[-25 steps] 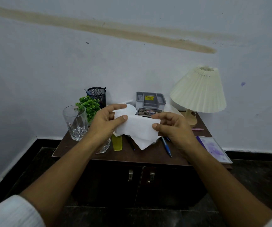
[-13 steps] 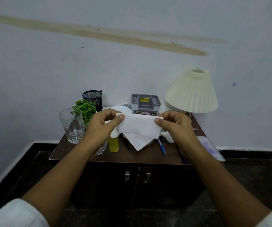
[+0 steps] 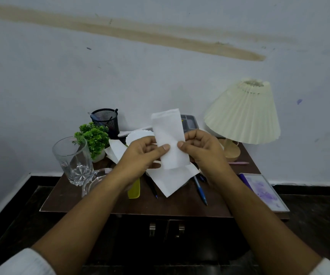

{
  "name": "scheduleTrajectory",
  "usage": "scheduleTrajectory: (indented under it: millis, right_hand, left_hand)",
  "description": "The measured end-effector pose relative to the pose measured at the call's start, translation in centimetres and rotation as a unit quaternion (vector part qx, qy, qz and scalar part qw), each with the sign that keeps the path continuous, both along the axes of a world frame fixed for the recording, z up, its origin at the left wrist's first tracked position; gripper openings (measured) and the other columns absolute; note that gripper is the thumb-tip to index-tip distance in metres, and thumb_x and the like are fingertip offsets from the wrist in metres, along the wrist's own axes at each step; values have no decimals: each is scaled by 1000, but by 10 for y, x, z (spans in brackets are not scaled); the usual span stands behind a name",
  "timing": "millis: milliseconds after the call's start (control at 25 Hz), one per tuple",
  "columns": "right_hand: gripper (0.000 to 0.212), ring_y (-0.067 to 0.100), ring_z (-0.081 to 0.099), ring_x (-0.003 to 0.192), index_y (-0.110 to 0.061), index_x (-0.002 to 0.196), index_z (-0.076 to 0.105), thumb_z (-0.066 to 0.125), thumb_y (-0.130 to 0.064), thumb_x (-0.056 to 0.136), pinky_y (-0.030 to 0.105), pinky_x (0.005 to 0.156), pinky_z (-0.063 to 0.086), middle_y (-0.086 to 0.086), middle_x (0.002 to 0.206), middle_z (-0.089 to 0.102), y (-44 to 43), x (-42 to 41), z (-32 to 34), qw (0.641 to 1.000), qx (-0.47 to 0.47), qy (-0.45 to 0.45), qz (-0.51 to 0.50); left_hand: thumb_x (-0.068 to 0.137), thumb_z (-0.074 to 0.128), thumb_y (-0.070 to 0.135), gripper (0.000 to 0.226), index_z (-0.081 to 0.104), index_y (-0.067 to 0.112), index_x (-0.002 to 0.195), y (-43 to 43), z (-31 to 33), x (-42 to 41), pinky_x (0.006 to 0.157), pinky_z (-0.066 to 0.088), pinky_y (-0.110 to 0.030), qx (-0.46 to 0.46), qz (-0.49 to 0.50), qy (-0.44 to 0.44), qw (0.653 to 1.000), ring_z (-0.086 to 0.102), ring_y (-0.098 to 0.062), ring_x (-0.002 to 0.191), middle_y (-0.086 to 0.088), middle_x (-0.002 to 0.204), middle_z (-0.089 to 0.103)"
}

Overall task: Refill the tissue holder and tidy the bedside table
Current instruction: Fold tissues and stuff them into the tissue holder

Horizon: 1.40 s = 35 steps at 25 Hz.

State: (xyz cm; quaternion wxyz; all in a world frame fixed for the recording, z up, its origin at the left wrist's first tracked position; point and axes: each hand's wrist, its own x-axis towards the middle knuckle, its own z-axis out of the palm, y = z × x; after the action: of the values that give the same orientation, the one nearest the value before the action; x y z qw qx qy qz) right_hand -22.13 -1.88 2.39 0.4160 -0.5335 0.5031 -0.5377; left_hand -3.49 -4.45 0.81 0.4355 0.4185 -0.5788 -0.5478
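A white folded tissue stands upright above the dark brown bedside table. My left hand pinches its left edge and my right hand pinches its right edge, thumbs on the front. More white tissues lie on the table under my hands, and others lie to the left. The grey tissue holder stands at the back, mostly hidden by the held tissue.
A tall glass and a small green plant stand at the left. Behind them is a black mesh pen cup. A cream pleated lamp is at the right. Pens, a yellow item and a purple-patterned notebook lie near the front.
The tissue was held wide and horizontal between my hands. My hands have come together and it now stands folded, narrow and upright.
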Motion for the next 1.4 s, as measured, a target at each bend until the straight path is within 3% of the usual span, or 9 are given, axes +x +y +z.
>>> scheduleTrajectory:
  millis: [120,320,400,560,760,920,1000,1200,1400]
  right_hand:
    - [18,25,74,84,-10,101,60,72,-4,89,55,81,60,10,87,74,-9,3,-6,999,-7,-1,-40]
    - [22,14,70,82,-19,82,69,68,2,86,40,80,61,-4,85,73,-37,-4,-18,990,-66,73,-99]
    - [21,13,71,92,-17,97,75,65,0,91,40,87,61,-3,99,75,-46,-3,-23,984,-73,117,-112]
    - [40,12,62,115,-14,131,63,57,0,95,36,98,55,-2,128,66,-65,-1,-31,950,-131,256,-124]
    - [62,15,51,133,-14,152,40,51,5,94,25,111,43,-3,157,40,-94,-1,-20,939,-109,310,-106]
    - [67,5,23,148,-17,159,25,49,-1,98,-6,100,12,-5,168,19,-111,-8,-11,928,-74,354,-86]
    - [71,6,15,152,-17,160,18,48,-1,98,0,107,12,-5,169,11,-117,-7,-11,928,-61,359,-78]
    - [79,17,5,157,-17,161,7,49,-1,96,37,126,20,-4,170,-2,-130,-4,-18,922,-37,381,-65]
    - [80,15,11,156,-17,162,8,51,-2,96,31,122,26,-5,170,-3,-132,-10,-19,920,-22,385,-64]
  left_hand:
    - [95,68,17,16,73,12,109,-17,-7,-6,89,60,-48,-25,41,16,999,75,-26,96,-9,98,79]
    - [89,75,10,27,61,20,109,-39,-11,-19,68,59,-36,-69,96,19,993,74,-22,79,-5,86,75]
    - [88,74,7,32,57,28,106,-50,-15,-21,69,61,-40,-99,120,11,988,73,-26,80,-4,96,74]
    - [92,66,3,29,75,31,96,-76,-17,-26,83,62,-42,-155,123,-33,980,72,-16,91,7,98,75]
    - [98,58,6,38,68,24,130,-111,-6,-37,103,53,-32,-205,65,-109,971,60,-3,121,11,138,61]
    - [99,55,7,44,59,21,141,-134,7,-44,109,45,-30,-256,67,-201,943,53,-12,126,7,150,51]
    - [100,54,7,46,55,20,144,-145,10,-47,111,43,-32,-263,58,-235,934,50,-15,130,6,153,48]
    - [100,45,0,55,42,17,153,-161,2,-47,121,31,-43,-248,6,-296,923,33,-22,145,5,162,34]
    - [100,41,-1,61,33,21,156,-163,2,-48,123,23,-45,-248,-24,-344,905,23,-23,148,7,167,23]
